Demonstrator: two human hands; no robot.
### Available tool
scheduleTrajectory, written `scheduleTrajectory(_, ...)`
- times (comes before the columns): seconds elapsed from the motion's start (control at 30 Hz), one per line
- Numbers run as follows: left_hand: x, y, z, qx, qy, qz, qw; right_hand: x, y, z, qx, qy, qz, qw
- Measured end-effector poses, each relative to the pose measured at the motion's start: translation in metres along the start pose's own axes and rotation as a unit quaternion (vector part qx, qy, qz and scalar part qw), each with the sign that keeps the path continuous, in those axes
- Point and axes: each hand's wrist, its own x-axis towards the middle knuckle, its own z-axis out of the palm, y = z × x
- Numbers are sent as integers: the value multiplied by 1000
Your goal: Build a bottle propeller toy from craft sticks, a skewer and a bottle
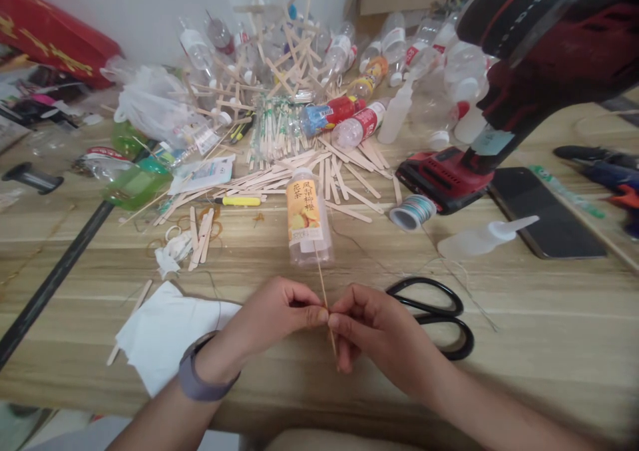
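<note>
Between the fingertips of both hands runs a thin wooden stick (322,279), its far end at the base of a clear plastic bottle (303,215) with an orange label. My left hand (284,311), with a grey band on its wrist, pinches the stick from the left. From the right, my right hand (367,324) closes its thumb and fingers on it at the same spot. A small orange bit shows at the pinch, too small to name. Black-handled scissors (442,314) lie just right of my right hand, their blades hidden. White tissue (154,331) lies beside my left wrist.
Behind the bottle are heaped craft sticks (279,132) and several plastic bottles. A red and black power drill (449,178) stands at right, near a thread spool (412,211), a squeeze bottle (486,235) and a phone (544,215). A yellow-handled tool (241,201) lies left.
</note>
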Motion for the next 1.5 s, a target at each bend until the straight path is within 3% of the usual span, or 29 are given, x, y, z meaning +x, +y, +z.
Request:
scheduleTrajectory(0.2, 0, -1, 4, -194, 15, -43, 980, 1, 1, 0, -2, 9, -30, 1000)
scheduleTrajectory(0.4, -5, 2, 5, -305, -21, -37, 951, 2, -1, 1, 56, -16, -21, 998)
scheduleTrajectory(0.6, -6, 3, 7, -326, -33, -31, 944, 1, -1, 7, 123, -49, 29, 991)
scheduleTrajectory(0.73, -4, 2, 9, -334, -39, -26, 941, 1, 1, 10, 167, -23, 47, 985)
scheduleTrajectory(1.0, -4, -2, 11, -323, -48, -35, 944, 0, -1, 9, 177, -58, 71, 980)
scheduleTrajectory(1.5, -3, -1, 5, -340, -34, -36, 939, -6, -1, 6, 154, -40, 86, 984)
